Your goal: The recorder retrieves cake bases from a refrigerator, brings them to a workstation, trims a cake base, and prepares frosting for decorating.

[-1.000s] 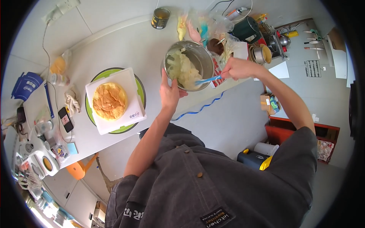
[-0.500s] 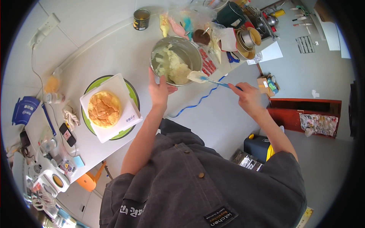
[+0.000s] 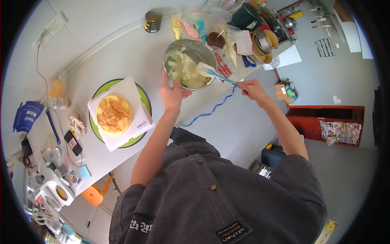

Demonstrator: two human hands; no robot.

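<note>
A metal mixing bowl (image 3: pixel 170 49) with pale cream (image 3: pixel 187 71) in it stands near the front edge of the counter, tilted a little. My left hand (image 3: pixel 173 95) grips its near left side, thumb and fingers against the wall. In my right hand (image 3: pixel 252 90) is the blue handle of a spatula (image 3: pixel 222 77). Its cream-coated blade is over the bowl's right side, at the rim. To the left, a round golden-brown cake (image 3: pixel 113 114) sits on a white square board (image 3: pixel 140 118), which rests on a green round turntable (image 3: pixel 97 97).
Behind the bowl lie filled piping bags (image 3: pixel 191 30) and a brown bowl (image 3: pixel 215 40). An open tin (image 3: pixel 153 21) stands at the back. Stacked pans (image 3: pixel 264 42) crowd the right end. A phone (image 3: pixel 73 143) and a kitchen scale (image 3: pixel 60 190) are at left. A blue cord (image 3: pixel 214 107) hangs off the edge.
My right hand has moved left and slightly up, bringing the spatula's blade from outside the rim to over the bowl. The left hand and bowl have shifted slightly right in the picture.
</note>
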